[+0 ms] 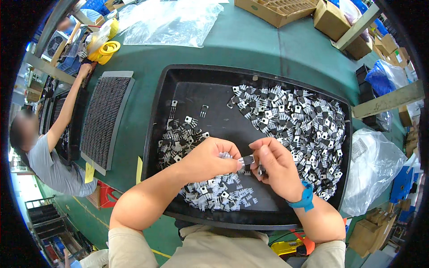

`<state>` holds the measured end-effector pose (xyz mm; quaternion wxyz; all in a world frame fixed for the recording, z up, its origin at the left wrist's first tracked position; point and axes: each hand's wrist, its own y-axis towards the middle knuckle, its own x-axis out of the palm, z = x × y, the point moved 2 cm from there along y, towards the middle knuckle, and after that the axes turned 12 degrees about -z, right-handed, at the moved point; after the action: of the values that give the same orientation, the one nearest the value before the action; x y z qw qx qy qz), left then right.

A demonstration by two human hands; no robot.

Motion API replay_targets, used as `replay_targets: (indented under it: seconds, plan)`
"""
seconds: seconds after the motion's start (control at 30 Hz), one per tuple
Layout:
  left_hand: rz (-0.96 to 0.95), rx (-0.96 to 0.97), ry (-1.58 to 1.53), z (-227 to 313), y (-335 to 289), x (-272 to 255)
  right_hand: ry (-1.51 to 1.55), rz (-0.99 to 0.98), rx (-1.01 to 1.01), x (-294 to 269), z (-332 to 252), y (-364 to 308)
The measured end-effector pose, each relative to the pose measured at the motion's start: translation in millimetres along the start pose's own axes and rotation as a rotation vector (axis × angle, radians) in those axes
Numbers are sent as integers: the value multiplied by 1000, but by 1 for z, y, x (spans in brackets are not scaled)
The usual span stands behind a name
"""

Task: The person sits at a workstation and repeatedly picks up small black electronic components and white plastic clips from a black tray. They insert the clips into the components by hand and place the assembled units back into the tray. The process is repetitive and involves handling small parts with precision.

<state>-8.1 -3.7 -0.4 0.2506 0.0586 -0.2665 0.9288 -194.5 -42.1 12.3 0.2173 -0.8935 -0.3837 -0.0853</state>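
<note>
Over a large black tray point(196, 76), my two hands meet near the middle. My left hand point(210, 156) is closed, with small whitish pieces point(225, 155) showing in its curled fingers. Its thumb and fingertips touch one end of a black transistor point(247, 160). Opposite, my right hand point(279, 166) is closed with its fingertips at the transistor's other end; a further dark part shows under its thumb. Below my left hand lies a heap of small whitish plastic pieces point(210, 194). A big pile of three-legged transistors point(286, 116) fills the tray's right side; a smaller group point(176, 138) lies left.
A grey panel with rows of dark parts point(105, 118) lies left of the tray. Beyond it, a co-worker point(44, 152) reaches across the bench. Clear plastic sheets lie at the back point(172, 22) and right point(373, 169). Cardboard boxes point(277, 11) stand along the far edge.
</note>
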Motion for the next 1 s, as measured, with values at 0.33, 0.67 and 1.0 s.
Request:
replay_targets:
  seconds: [0.33, 0.67, 1.0]
  plan:
    - [48, 59, -243, -3, 0, -5, 270, -86, 56, -10, 11, 5]
    - [58, 227, -491, -4, 1, -18, -1186, -262, -324, 26, 38, 18]
    - [89, 244, -393, 0, -4, -13, -1245, -317, -438, 26, 20, 8]
